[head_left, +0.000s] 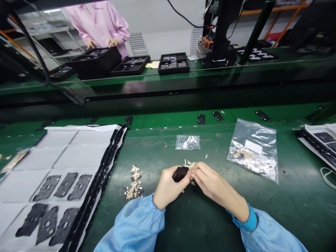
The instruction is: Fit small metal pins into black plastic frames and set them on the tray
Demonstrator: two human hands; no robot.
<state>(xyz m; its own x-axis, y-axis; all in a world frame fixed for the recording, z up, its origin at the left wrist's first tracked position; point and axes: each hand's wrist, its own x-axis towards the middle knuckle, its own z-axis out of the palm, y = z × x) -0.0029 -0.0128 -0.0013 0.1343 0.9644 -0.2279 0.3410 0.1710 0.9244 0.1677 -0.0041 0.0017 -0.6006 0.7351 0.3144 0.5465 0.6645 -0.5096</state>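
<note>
Pile (135,183) lies left of the hands. Left hand (168,187) grips the part (180,173) just above the counter (183,220). Right hand (210,182) pinches the part's right edge. Advisable: hold the part steady and work with the fingertips only.

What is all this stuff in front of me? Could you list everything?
black part: one, black, in the left hand
beige pieces: small pile, beige, table left of the hands
small bag: one, clear, behind the hands
large bag: one, clear, right of the hands
white sheet: one, white, far left
flat plates: six, black, on the white sheet
trays: several, black, far bench
person: one, pink coat, far bench
table: one, green, underneath
left hand: one, blue sleeve, grips the black part
right hand: one, blue sleeve, fingertips at the part
</note>
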